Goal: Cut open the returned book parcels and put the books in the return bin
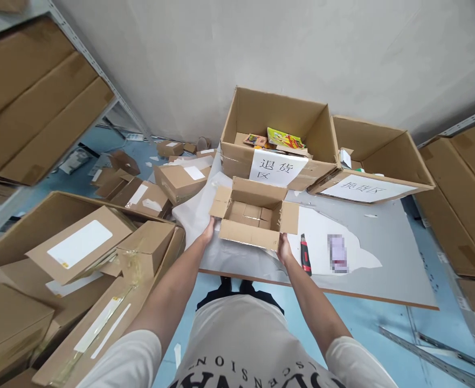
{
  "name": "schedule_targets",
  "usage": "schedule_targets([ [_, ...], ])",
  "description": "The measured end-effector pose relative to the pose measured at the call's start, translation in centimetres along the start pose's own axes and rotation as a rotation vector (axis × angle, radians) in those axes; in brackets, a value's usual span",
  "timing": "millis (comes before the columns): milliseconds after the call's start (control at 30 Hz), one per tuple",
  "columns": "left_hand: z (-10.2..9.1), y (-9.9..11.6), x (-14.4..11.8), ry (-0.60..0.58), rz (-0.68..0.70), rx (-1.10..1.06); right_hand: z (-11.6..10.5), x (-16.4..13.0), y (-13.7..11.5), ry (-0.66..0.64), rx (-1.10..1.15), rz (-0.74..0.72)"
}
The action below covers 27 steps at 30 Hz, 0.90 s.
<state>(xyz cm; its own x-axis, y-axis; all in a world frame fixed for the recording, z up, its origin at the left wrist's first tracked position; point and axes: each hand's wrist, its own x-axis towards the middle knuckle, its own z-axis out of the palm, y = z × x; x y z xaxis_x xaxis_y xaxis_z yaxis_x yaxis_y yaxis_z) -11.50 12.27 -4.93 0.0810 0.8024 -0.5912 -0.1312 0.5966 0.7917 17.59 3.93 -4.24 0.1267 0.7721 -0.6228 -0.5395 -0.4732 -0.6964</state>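
An opened cardboard box with its flaps spread is between my hands at the table's front edge; nothing shows inside it. My left hand grips its left side, fingers partly hidden behind the cardboard. At the right front corner my right hand closes on the box, its fingers also partly hidden. A red and black utility knife lies just right of that hand. Farther right, a small blurred purple item rests on white paper.
Behind stand two large labelled cartons: the left carton holds books, the right carton a few small items. A big box of sealed parcels is at my left. More parcels lie beyond it. Shelves with cartons flank both sides.
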Motion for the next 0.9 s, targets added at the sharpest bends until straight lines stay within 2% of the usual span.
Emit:
schedule_targets([
  [67,0.2,0.3,-0.3,0.009,0.011,0.059,0.7,0.0,0.2,-0.031,-0.021,0.004],
  [200,0.5,1.2,-0.4,0.135,0.072,0.539,2.0,-0.1,0.4,-0.043,-0.037,0.060],
  [267,0.3,1.7,-0.2,0.207,0.083,0.703,2.4,-0.1,0.4,-0.017,-0.031,0.081],
  [400,-1.5,2.4,0.3,0.307,0.146,0.859,2.4,0.0,0.6,0.074,-0.003,0.100],
  [567,-4.6,2.0,0.6,0.401,0.268,1.350,2.2,0.1,1.2,0.165,0.005,0.149],
  [700,-6.0,2.3,0.5,0.455,0.320,1.413,2.0,-0.2,1.3,0.150,-0.018,0.130],
  [900,-7.4,4.8,0.1,0.539,0.424,1.367,1.7,-0.4,1.3,0.128,-0.023,0.122],
])
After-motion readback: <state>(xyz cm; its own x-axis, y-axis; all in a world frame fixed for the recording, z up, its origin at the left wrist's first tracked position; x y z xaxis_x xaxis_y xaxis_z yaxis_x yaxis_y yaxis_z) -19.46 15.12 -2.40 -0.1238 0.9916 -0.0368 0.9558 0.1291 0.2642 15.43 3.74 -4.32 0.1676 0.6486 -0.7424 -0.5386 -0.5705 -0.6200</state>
